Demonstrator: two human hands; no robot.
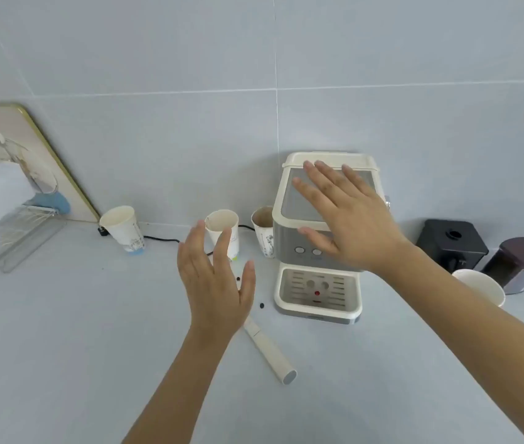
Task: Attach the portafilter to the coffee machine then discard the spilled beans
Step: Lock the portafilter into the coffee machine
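Note:
A cream and grey coffee machine (318, 296) stands on the counter against the wall, its drip tray facing me. The portafilter (270, 350) lies on the counter to its front left; only its cream handle shows, the head is hidden under my left hand. My left hand (215, 283) hovers over it, fingers apart, holding nothing. My right hand (347, 219) is spread flat above the machine's top and front, empty. Two dark spilled beans (261, 305) lie on the counter between my left hand and the machine.
Three paper cups (124, 229) stand along the wall left of the machine, with a black cable behind them. A wire rack (11, 238) and a framed picture are at far left. Right of the machine sit a black grinder (452, 245), a dark container and a white cup (481, 285).

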